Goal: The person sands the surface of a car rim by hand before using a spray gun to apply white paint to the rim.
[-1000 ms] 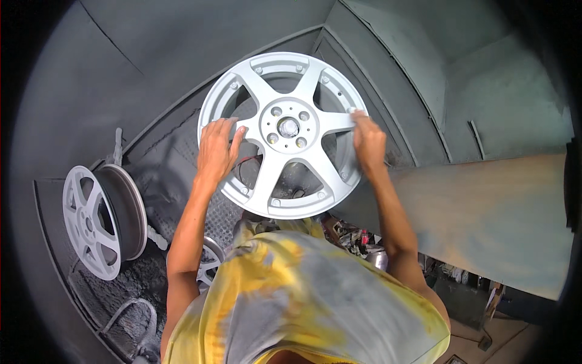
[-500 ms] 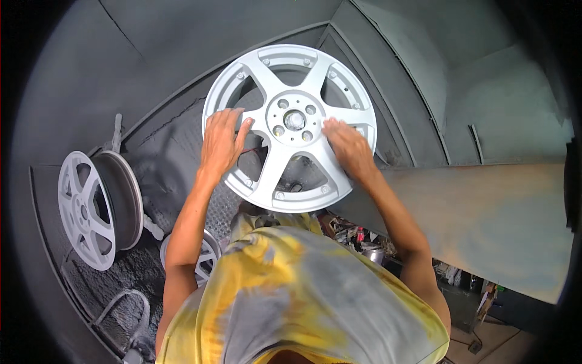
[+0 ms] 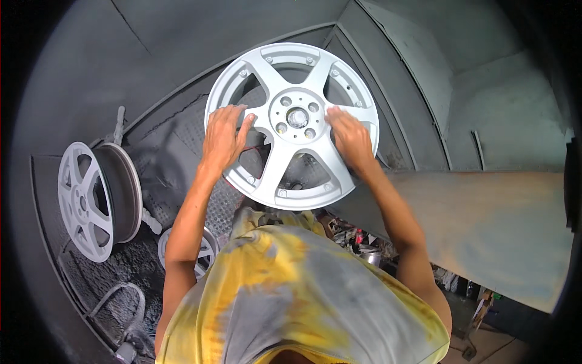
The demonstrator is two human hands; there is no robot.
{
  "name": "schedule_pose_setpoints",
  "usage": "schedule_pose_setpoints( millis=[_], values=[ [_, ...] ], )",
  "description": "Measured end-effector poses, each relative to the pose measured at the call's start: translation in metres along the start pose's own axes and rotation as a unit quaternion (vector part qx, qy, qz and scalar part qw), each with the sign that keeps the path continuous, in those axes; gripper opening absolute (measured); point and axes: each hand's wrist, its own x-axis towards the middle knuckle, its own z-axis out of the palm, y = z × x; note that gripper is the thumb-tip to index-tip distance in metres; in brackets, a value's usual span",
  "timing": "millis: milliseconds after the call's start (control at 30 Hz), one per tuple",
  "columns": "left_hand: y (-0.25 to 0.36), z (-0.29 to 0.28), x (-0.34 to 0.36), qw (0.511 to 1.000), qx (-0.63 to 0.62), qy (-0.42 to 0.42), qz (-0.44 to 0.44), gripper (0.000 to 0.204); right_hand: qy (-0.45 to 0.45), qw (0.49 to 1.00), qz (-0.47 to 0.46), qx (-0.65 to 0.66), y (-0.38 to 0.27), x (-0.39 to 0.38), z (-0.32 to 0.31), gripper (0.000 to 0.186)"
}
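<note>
A: Where can a hand pass at the silver wheel (image 3: pixel 291 124)?

B: Through the open gaps between its spokes; the lower gaps show dark space behind. The left hand (image 3: pixel 223 141) and right hand (image 3: pixel 350 138) lie flat on the spokes on either side of the hub.

A: What crowds the floor (image 3: pixel 163 176)?

B: A second wheel (image 3: pixel 91 200) stands upright on the left, a third wheel (image 3: pixel 203 252) lies near the left forearm, and a hose (image 3: pixel 115 297) loops at the lower left. A grey panel (image 3: pixel 485 224) blocks the right.

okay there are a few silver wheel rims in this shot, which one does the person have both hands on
The big six-spoke rim at top centre: the left hand and right hand lie flat on its spokes. The rim on the left and the partly hidden one go untouched.
</note>
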Motion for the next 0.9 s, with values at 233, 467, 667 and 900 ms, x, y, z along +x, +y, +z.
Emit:
schedule_pose_setpoints(
  millis=[233,467,667,900],
  values=[
    [0.002,0.007,-0.005,1.000,-0.004,0.018,-0.007,0.035,-0.103,0.949,0.118,0.275,-0.069,-0.020,-0.054,0.030],
    [0.020,0.004,-0.009,1.000,0.012,0.022,-0.015,0.033,0.116,0.981,0.096,0.124,-0.011,0.075,0.027,0.027],
    [0.045,0.006,-0.029,0.998,0.009,0.031,-0.048,0.031,0.015,0.973,-0.081,0.217,-0.088,0.034,0.037,0.035],
    [0.083,-0.003,-0.063,0.993,0.046,-0.083,-0.074,0.056,-0.104,0.991,-0.079,0.001,-0.009,-0.017,-0.046,0.036]
  ],
)
